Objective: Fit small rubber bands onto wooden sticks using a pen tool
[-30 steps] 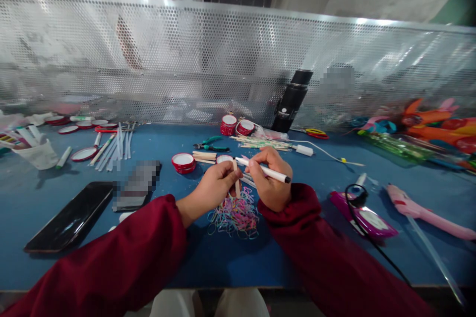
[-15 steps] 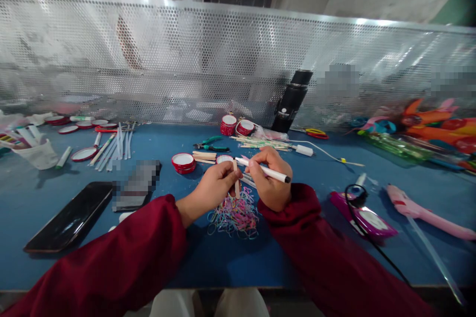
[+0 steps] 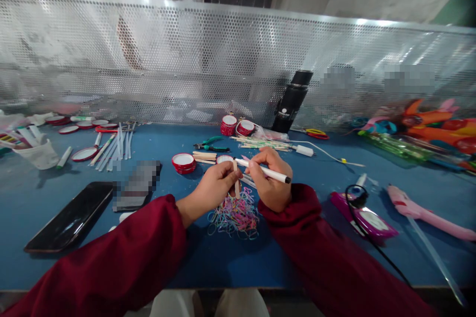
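My left hand (image 3: 213, 184) pinches a flat wooden craft stick (image 3: 237, 189) upright between thumb and fingers. In my right hand (image 3: 273, 178) is a white marker pen (image 3: 273, 174) with black ends, its tip at the stick's upper end. Just below the stick lies a heap of small coloured rubber bands (image 3: 235, 215). Beyond my left hand are a red-rimmed round tin (image 3: 183, 162) with a white top and a stack of craft sticks (image 3: 204, 157). Another red-rimmed round piece (image 3: 223, 159) is partly hidden behind my hands.
At left lie a black phone (image 3: 70, 218), glue sticks (image 3: 111, 151) and a cup of markers (image 3: 35, 151). Green-handled pliers (image 3: 211, 145) and a black flask (image 3: 293, 101) are farther back. A purple device (image 3: 366, 215) and a pink glue gun (image 3: 427, 213) lie at right, near a black cable.
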Demonstrator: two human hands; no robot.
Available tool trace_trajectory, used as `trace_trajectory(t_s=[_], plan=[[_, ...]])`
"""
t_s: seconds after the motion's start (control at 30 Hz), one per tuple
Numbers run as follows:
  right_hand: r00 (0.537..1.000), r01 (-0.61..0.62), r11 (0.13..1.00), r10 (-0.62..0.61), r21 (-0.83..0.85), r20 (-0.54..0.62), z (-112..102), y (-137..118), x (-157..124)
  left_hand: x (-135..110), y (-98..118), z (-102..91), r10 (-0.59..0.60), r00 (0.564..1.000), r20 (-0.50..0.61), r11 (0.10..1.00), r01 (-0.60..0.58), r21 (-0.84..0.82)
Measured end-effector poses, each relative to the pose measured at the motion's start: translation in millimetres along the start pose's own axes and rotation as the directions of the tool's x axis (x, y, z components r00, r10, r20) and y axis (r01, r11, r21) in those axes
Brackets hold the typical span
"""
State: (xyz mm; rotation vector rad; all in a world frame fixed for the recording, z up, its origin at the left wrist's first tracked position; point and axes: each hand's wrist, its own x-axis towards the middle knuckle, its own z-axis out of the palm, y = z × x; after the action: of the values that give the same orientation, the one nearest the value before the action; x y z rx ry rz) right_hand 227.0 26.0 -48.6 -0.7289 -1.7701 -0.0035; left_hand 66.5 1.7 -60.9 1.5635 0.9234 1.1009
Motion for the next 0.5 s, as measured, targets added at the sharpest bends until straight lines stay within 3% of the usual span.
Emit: trace_trajectory(t_s=[0.5], plan=[[1.000,-0.005,1.000,0.005,-0.005,-0.011,-0.7,-1.0,1.1,0.8,0.9,-0.2,0.009,1.000,-0.020,1.000,-0.009,-0.012]])
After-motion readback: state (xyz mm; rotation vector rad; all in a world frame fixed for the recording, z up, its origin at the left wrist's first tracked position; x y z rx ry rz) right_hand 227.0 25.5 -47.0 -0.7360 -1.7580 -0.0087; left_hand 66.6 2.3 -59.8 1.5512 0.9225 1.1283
